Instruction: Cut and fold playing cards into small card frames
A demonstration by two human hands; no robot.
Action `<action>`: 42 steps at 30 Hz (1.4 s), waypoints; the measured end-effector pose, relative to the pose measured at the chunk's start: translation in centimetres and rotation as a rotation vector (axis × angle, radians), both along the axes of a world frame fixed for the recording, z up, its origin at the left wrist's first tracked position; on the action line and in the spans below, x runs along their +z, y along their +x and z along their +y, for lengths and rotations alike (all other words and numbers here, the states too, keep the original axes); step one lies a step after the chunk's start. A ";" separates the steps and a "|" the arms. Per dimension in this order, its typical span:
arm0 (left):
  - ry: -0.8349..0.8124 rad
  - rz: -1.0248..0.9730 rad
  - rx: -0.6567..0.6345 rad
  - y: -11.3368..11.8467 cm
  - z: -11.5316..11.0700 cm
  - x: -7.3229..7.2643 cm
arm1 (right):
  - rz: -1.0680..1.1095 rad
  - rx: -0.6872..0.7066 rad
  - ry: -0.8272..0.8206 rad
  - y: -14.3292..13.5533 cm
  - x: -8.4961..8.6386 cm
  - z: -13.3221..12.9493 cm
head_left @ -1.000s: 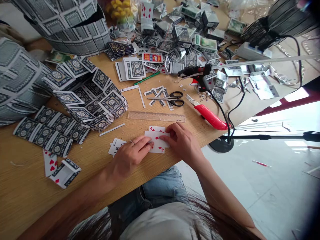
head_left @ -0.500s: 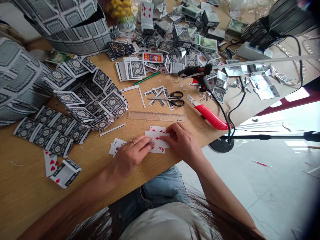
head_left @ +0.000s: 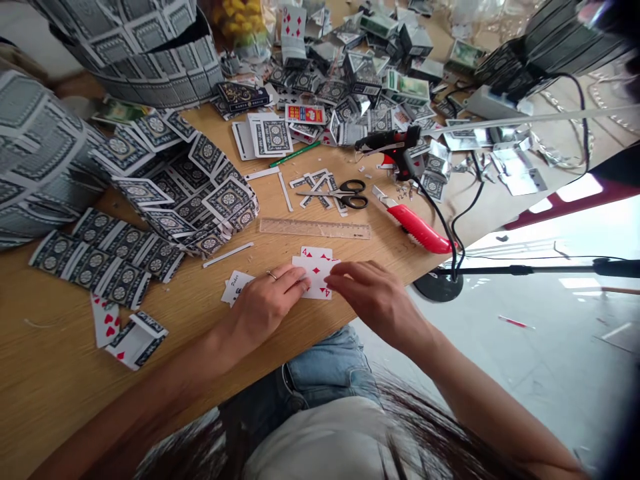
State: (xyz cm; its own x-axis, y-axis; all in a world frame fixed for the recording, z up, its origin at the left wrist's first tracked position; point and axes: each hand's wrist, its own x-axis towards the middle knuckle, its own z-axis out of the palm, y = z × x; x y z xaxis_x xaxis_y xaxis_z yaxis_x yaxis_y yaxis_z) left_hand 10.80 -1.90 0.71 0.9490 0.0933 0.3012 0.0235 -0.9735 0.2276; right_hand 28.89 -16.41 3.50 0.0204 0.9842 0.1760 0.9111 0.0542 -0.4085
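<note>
Head view: hands [head_left: 267, 295] seemingly touch overlapping cards [head_left: 316, 272].

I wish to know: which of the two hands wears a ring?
The left hand, resting on the face-up cards: it wears a ring. No ring shows on the right hand.

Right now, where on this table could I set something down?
Mostly near left, between the folded card and the left forearm. A smaller patch lies between the ruler and left hand. The far side is crowded with cards and boxes.
</note>
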 end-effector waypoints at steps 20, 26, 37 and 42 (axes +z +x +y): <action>-0.080 0.012 -0.035 0.2 1.0 -0.5 | -0.632 0.157 -0.300 -4.3 1.7 0.5; -0.115 -0.016 -0.025 0.2 0.9 -0.4 | -0.463 0.045 0.011 -3.4 -1.2 -0.9; -0.094 0.015 0.046 0.4 -0.3 0.8 | -0.281 -0.133 0.213 -3.5 -2.7 -1.5; -0.114 -0.038 0.087 1.0 -0.3 0.4 | -0.246 -0.170 0.213 -3.6 -2.6 -1.4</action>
State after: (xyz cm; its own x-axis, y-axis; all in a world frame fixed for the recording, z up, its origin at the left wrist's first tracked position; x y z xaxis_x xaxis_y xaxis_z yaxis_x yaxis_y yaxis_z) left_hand 11.79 -2.21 1.12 0.9239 0.2107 0.3195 0.0960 -0.9357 0.3394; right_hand 25.28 -17.83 0.94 0.1120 0.9111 0.3966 0.9841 -0.0462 -0.1718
